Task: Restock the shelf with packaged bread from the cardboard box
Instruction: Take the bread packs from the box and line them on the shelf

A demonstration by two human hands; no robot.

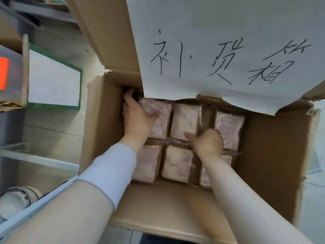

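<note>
An open cardboard box (269,152) holds several packaged breads in clear wrap, set in two rows. My left hand (136,117) grips the back left bread pack (159,120), fingers round its left side and thumb across its top. My right hand (208,141) grips the back middle bread pack (185,120) at its near right corner, fingers down in the gap beside it. A back right pack (229,131) and the front row packs (175,164) lie untouched.
A white paper sheet (219,50) with handwritten characters hangs on the box's far flap and covers the back of the box. On the left stand shelf boards (35,159), a green-framed notice (54,78), an orange tag (3,73) and stacked bowls (19,198).
</note>
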